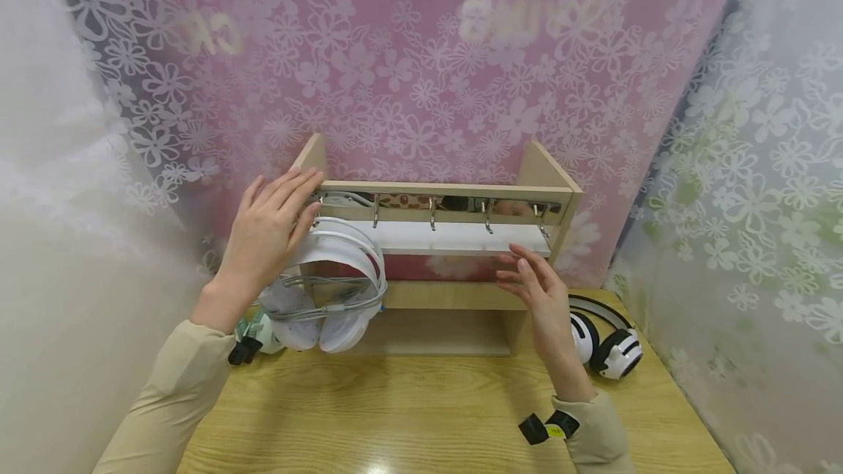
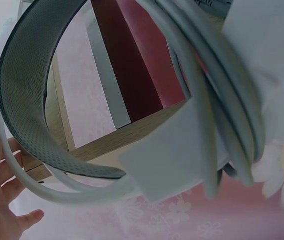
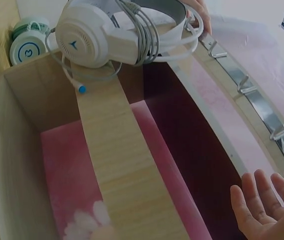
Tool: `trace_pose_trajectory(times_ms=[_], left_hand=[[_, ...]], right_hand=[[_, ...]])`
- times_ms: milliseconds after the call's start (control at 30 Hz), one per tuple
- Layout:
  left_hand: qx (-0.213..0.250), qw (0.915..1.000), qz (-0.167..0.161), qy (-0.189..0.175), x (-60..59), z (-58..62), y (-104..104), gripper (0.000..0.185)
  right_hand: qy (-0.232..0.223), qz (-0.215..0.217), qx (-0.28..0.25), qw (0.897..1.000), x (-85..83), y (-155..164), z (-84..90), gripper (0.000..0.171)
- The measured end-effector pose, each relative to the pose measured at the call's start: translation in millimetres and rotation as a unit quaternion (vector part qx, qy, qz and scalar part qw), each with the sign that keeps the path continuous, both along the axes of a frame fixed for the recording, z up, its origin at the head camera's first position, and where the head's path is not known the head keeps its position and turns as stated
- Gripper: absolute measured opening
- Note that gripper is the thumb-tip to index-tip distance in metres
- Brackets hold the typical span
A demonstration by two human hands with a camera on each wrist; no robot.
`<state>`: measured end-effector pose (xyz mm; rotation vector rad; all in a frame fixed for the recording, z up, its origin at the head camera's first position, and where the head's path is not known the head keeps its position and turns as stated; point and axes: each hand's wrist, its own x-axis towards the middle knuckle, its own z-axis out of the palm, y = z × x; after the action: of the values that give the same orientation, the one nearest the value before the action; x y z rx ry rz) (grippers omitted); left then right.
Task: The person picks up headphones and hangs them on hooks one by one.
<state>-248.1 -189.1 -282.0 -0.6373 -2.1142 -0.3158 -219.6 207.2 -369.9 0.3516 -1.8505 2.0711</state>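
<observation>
White headphones point(image 1: 345, 328) with a bundled grey cable hang at the left end of a metal hook rail point(image 1: 467, 203), on the front of a wooden shelf rack point(image 1: 428, 295). My left hand point(image 1: 266, 222) lies with extended fingers by the rack's upper left corner, beside the headband. In the left wrist view its fingers and thumb are spread behind the band point(image 2: 27, 100), not wrapped round it. Toward the right end of the rail, my right hand point(image 1: 543, 298) is held in front of the rack, fingers loosely bent, holding nothing. The hook behind the headband is largely hidden.
Black-and-white headphones point(image 1: 615, 357) lie on the wooden table right of the rack. At its left sit green-and-white headphones point(image 3: 29, 45), partly hidden by my left arm. Several bare hooks point(image 1: 432, 214) stick out along the rail. A pink flowered curtain point(image 1: 421, 57) hangs behind.
</observation>
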Motion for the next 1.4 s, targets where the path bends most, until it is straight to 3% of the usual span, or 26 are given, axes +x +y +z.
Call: trace_pose_trajectory(times_ms=[800,933,1200,1400], left_hand=[[0.016,0.9997,-0.015,0.007,-2.7,-1.4,1.3,0.043],[0.017,0.9997,-0.016,0.006,-2.5,-2.2,1.6,0.043],[0.015,0.9998,-0.015,0.002,-2.2,-2.3,1.4,0.044],[0.015,0.9998,-0.015,0.001,-1.7,-2.1,0.6,0.044]], right_hand=[[-0.02,-0.066,-0.008,0.998,-4.6,58.0,-31.2,0.042],[-0.035,-0.083,-0.006,0.996,-4.0,67.0,-38.0,0.046],[-0.058,-0.114,-0.007,0.992,1.8,91.2,-48.7,0.04],[-0.053,-0.181,0.052,0.981,1.2,109.3,-57.9,0.041]])
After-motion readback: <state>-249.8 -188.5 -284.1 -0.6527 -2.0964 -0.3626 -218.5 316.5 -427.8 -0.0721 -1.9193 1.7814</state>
